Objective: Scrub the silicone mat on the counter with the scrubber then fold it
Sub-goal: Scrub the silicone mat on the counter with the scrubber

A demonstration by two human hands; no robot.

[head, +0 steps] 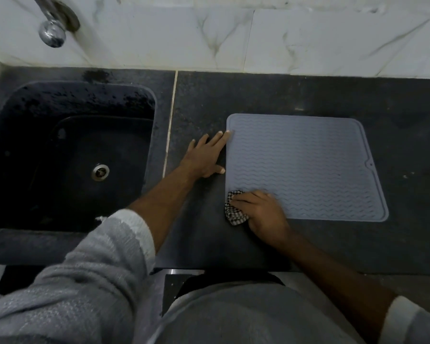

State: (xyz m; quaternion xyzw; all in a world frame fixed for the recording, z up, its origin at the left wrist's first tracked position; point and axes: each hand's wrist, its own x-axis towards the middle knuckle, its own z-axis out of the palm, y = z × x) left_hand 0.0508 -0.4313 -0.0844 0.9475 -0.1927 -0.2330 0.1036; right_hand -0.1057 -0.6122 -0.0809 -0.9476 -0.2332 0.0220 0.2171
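Note:
A grey silicone mat (308, 165) with wavy ridges lies flat on the dark stone counter (271, 95). My right hand (263, 212) grips a black-and-white checked scrubber (232, 214) and presses it on the mat's near left corner. My left hand (206, 157) lies flat on the counter with fingers spread; its fingertips touch the mat's left edge.
A dark sink (67, 155) with a metal drain (100, 172) sits to the left. A chrome tap (52, 23) juts from the white marble wall (258, 33) behind. The counter's front edge (233, 269) runs just before my body.

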